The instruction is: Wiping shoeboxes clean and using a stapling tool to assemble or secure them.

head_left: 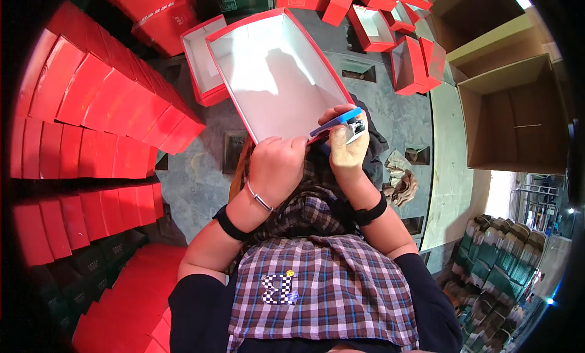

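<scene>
Red-rimmed box lid [277,73], white inside, one of it in hand, tilted up and away from the person's lap with its near edge caught between both hands. Left hand [277,164] is curled tight around that near edge, fingers folded over the rim, a thin bracelet and a black cuff on the wrist below. Right hand [348,147] sits just beside it, at the lid's near right corner, fingers wrapped closed around one small blue and white tool [341,126] that is pressed against the red rim. How the tool meets the corner is hidden by the fingers.

Beyond the grip, past the lid's far left edge, one open red box [201,63] with a pale interior lies on the grey floor [195,182]. Further out and to the right of the lid, about six small red boxes [396,33] lie scattered, some open. To the left of the hands, two long rows of stacked red lids [103,103] fan along the floor; the exact count cannot be told. Well off to the right, two large brown cartons [512,115] stand open. Just right of the right forearm, one crumpled tan cloth [399,179] lies on the floor. Below the hands, the person's checked apron [323,286] fills the lap.
</scene>
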Demonstrator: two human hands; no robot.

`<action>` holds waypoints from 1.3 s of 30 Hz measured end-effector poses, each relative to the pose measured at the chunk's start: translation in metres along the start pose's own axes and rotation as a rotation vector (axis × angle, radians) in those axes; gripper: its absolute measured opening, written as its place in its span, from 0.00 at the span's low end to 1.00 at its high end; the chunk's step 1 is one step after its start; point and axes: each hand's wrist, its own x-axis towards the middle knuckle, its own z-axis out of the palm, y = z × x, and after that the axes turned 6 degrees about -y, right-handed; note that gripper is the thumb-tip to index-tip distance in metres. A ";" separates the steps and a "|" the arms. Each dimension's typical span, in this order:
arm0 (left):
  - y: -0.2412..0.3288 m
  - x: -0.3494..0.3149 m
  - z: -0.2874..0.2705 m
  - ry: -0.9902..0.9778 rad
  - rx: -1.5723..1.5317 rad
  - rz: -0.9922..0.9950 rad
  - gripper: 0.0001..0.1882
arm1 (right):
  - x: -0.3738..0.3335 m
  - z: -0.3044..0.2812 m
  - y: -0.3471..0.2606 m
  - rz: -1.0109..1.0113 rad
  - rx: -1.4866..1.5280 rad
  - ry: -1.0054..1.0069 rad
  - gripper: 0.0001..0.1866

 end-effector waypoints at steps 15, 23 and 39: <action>0.013 0.009 0.014 -0.050 -0.156 -0.118 0.38 | 0.010 -0.010 0.006 0.011 -0.201 -0.048 0.17; 0.005 0.008 0.016 -0.031 -0.017 -0.154 0.33 | 0.020 0.000 0.006 0.147 -0.253 -0.057 0.07; -0.061 0.015 -0.254 0.442 0.629 0.115 0.11 | 0.026 -0.047 -0.027 0.156 0.218 0.241 0.21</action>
